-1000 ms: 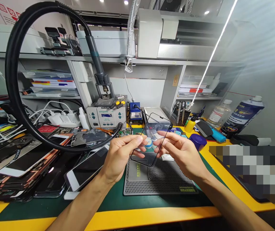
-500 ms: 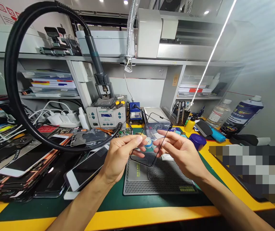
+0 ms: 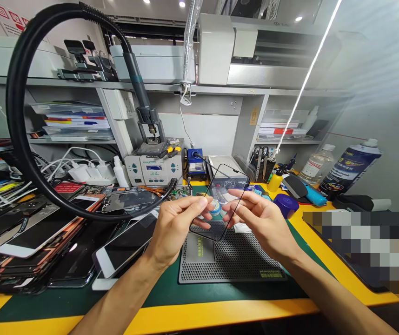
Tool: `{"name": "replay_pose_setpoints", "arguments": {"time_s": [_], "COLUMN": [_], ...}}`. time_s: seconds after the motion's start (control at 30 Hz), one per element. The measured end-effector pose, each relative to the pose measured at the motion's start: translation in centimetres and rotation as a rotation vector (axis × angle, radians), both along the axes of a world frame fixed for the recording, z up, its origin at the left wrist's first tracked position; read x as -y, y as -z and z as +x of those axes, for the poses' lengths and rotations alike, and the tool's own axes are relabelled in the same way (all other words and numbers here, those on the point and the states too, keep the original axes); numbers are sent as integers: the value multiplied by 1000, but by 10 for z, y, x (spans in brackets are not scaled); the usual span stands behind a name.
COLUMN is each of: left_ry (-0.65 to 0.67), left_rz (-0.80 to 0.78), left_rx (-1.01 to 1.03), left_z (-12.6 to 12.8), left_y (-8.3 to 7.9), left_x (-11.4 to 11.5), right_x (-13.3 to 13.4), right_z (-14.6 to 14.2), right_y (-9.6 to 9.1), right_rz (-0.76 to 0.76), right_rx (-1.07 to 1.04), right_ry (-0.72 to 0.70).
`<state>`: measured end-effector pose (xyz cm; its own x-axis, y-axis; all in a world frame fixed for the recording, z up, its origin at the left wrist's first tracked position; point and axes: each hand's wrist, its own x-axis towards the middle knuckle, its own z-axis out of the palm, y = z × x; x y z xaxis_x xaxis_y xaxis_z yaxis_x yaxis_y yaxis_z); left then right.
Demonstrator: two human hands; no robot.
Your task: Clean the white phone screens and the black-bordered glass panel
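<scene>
- Left hand (image 3: 175,230) is raised above the desk, its fingers (image 3: 199,203) curled in and their tips against one long edge of a black-rimmed glass phone screen (image 3: 222,202).
- Right hand (image 3: 264,228) is raised opposite, its fingers (image 3: 241,199) slightly spread and touching the other long edge. I read this as the two hands holding the glass between them, not a pinch by either hand alone.
- Glass stands tilted between the hands, its top leaning toward my right, just above a grey perforated repair mat (image 3: 232,263).
- Through the glass I can see a small spool (image 3: 215,208) lying on the green desk mat (image 3: 150,298).
- Left of the hands, a pile of phones (image 3: 28,242) covers part of the yellow desk (image 3: 150,318). One white-framed phone (image 3: 123,246) lies nearest the left hand.
- Black hot-air hose (image 3: 21,116) loops from its handle down to the hot-air station (image 3: 154,170) and past an opened phone (image 3: 129,201).
- To the right stand a purple jar (image 3: 285,205), a clear plastic bottle (image 3: 318,171) and a blue spray can (image 3: 349,170).
- Far right, a pixelated patch (image 3: 360,251) hides whatever lies there.
</scene>
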<state>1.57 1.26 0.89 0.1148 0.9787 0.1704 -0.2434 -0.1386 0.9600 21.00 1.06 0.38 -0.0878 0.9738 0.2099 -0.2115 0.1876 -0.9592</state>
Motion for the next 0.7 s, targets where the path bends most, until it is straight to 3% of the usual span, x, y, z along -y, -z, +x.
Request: {"name": "replay_pose_setpoints", "arguments": {"time_s": [0.7], "left_ry": [112], "left_rz": [-92], "left_rx": [97], "left_z": [-1], "left_y": [-1], "left_x": [-3], "right_x": [-1], "right_z": [0], "right_y": [-1], "right_rz": [12], "right_rx": [26], "right_ry": [60]}}
